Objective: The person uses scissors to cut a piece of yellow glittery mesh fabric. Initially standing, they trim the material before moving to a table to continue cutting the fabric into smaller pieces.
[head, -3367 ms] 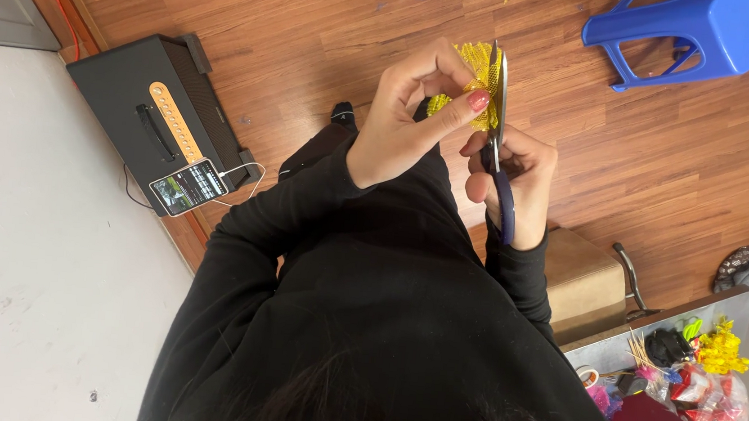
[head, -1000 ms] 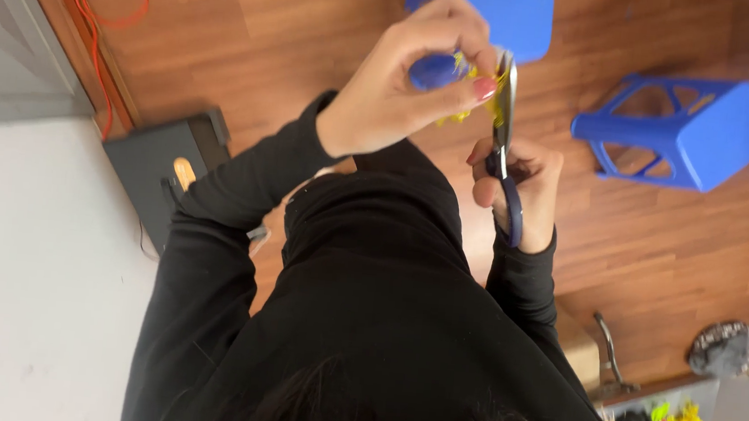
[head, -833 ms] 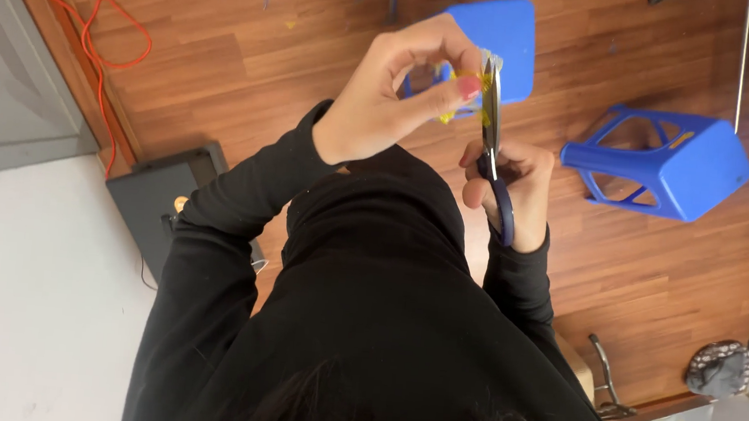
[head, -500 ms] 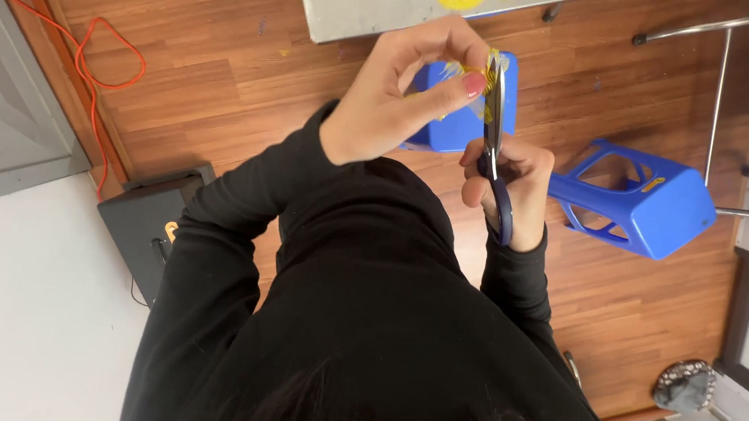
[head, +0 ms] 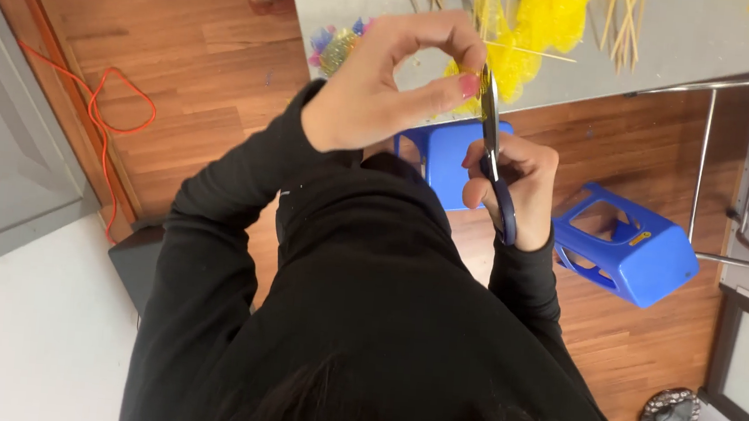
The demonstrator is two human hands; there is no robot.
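Left hand point(head: 376, 93) is raised in front of the person, thumb and forefinger pressed together on a small yellow scrap point(head: 461, 72); the other fingers curl over in an arch above it. The scrap is mostly hidden behind the fingertips, so I can't tell its shape.

Right hand point(head: 514, 187) sits just right of and below the left hand, closed around the dark blue handles of the scissors point(head: 494, 149). The blades point up, look shut or nearly shut, and the tips meet the scrap right at the pinch.

Using the scissors as the landmark:
- Table point(head: 678, 47), grey top, lies beyond the blade tips along the upper edge of the view.
- Yellow mesh point(head: 545, 18) lies on the table just past the tips, with thin wooden sticks point(head: 622, 15) scattered through and to the right of it.
- One blue stool point(head: 441, 153) stands directly behind the scissors, partly hidden by both hands.
- A second blue stool point(head: 629, 246) lies tipped on its side to the right of the handles.
- Orange cable point(head: 108, 110) loops on the wood floor point(head: 208, 51), well off to the left.
- Black sleeves and torso fill the view below the handles.
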